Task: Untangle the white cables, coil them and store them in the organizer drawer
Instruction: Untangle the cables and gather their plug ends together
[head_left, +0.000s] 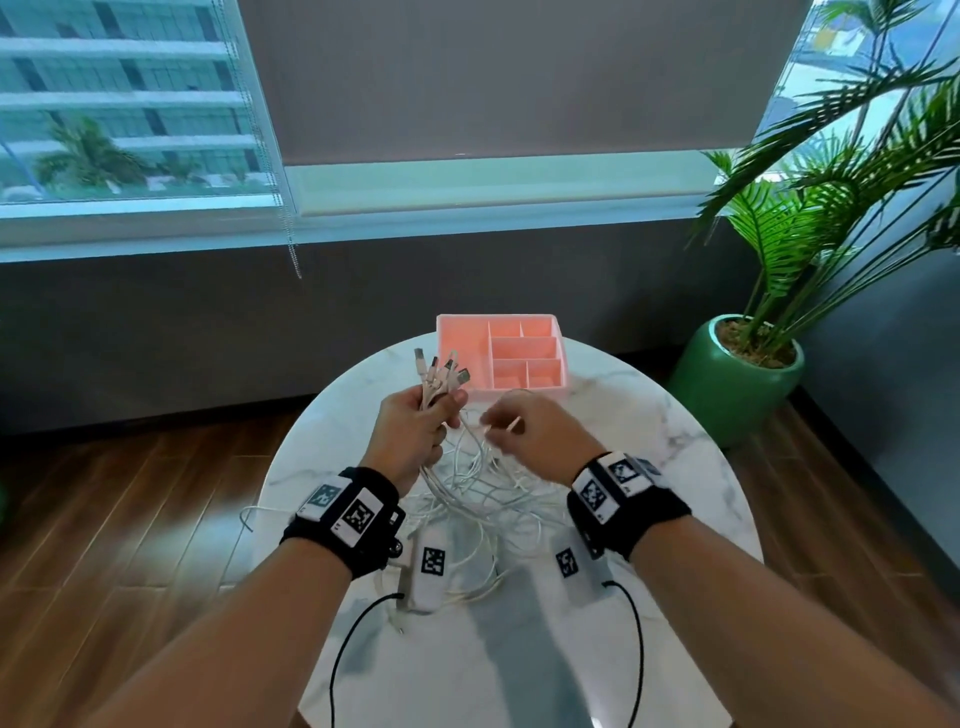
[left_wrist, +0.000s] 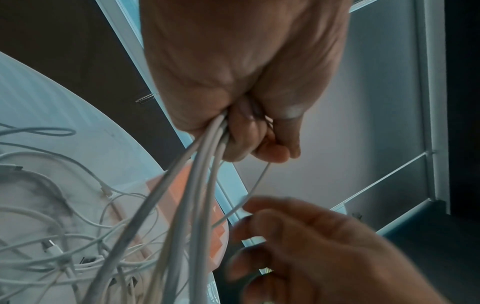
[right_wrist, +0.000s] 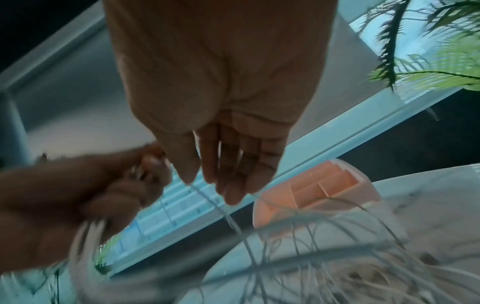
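Observation:
My left hand is raised over the table and grips a bundle of white cables, whose plugs fan out above the fist. In the left wrist view the cords run down out of the closed fingers. The rest of the cables lie in a loose tangle on the table between my wrists. My right hand is beside the left and pinches a single thin cable between thumb and forefinger. The pink organizer stands open just behind the hands, its compartments showing nothing inside.
The round white marble table carries everything; wooden floor lies to its left. A potted palm in a green pot stands at the right. A window and grey wall are behind. Black leads run from the wrist cameras.

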